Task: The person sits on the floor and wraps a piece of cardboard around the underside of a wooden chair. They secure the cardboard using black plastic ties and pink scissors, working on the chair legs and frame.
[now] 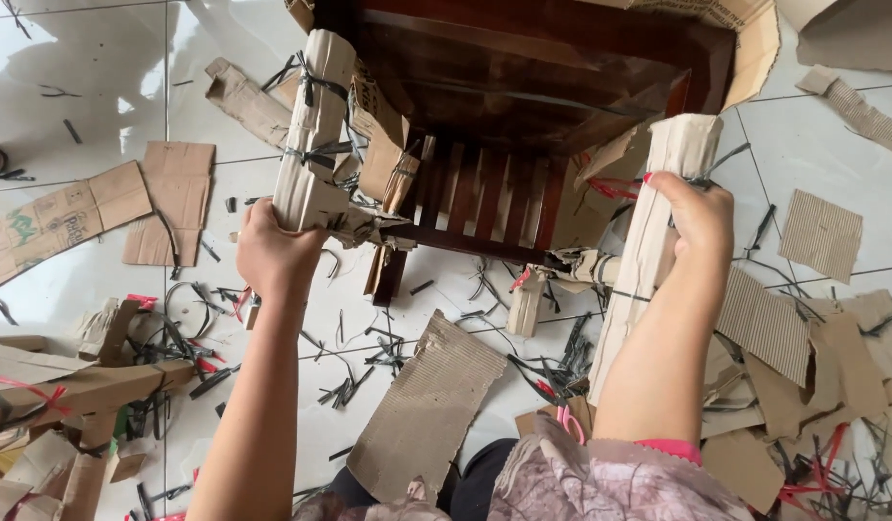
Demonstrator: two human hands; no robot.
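Leftmost, flat cardboard scraps (65, 217) lie on the glossy white tile floor (98, 87), some printed, w/ torn edges; black plastic strap bits (190, 318) and red ones are scattered btwn them. A crumpled brown cardboard heap (50, 405) fills the lower-left corner.

Next, the left hand (272, 253) is closed around the lower end of a chair leg wrapped in pale corrugated cardboard (315, 135), ribbed lengthwise and cinched w/ black straps. The leg runs upward in the frame, slightly tilted.

Centre: a dark wooden chair (523, 87), glossy reddish-brown, appears tipped over, legs toward the camera; its slatted part (489, 198) shows vertical bars. Torn cardboard clings around the frame. Below it a large ribbed corrugated sheet (426, 410) lies flat on the tile, near the person's knees.

Right of centre, the right hand (695, 217) grips a second cardboard-wrapped leg (648, 241), fingers curled round its side near the top end; this wrap is long, boxy, pale. The forearm comes out of a pink-edged patterned sleeve (600, 482).

Far right: more corrugated pieces (820, 234), ribbed, brown, overlapping in a pile.
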